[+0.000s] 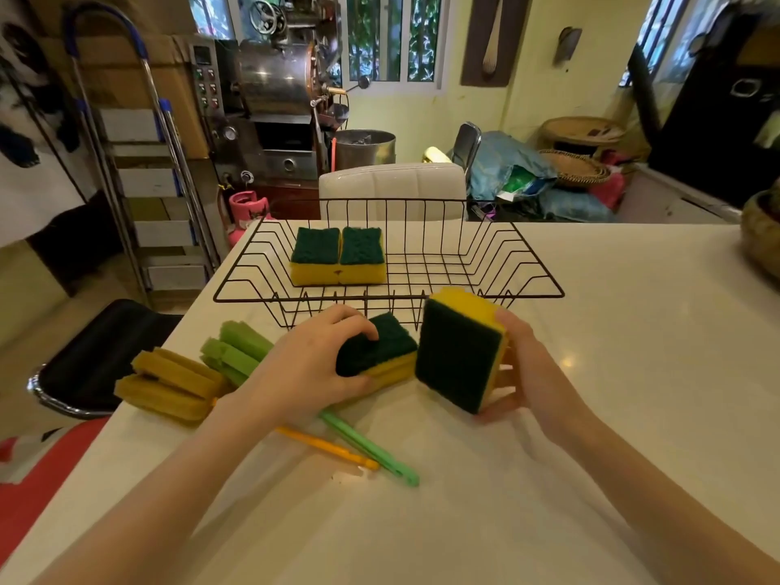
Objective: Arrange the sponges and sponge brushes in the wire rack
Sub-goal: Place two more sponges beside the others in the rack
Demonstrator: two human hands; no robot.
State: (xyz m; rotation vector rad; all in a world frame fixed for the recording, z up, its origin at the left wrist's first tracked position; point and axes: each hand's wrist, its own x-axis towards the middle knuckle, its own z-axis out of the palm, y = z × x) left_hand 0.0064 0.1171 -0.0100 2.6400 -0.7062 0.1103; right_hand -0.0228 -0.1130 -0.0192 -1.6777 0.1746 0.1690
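Note:
A black wire rack [523, 263] stands on the white table, with two yellow-and-green sponges [339, 257] side by side in its left half. In front of the rack, my left hand [304, 365] grips a third sponge [386, 348] that lies flat on the table. My right hand [532, 365] holds a fourth sponge [458, 356] lifted and tilted on edge, green face toward me. To the left lie a green sponge brush [234, 350] and a yellow sponge brush [173, 384], their handles running under my left arm.
The table's left edge [139, 399] is close to the brushes, with a black stool [97, 356] below it. A white chair back [392, 185] stands behind the rack. A woven basket [762, 230] sits at the table's far right.

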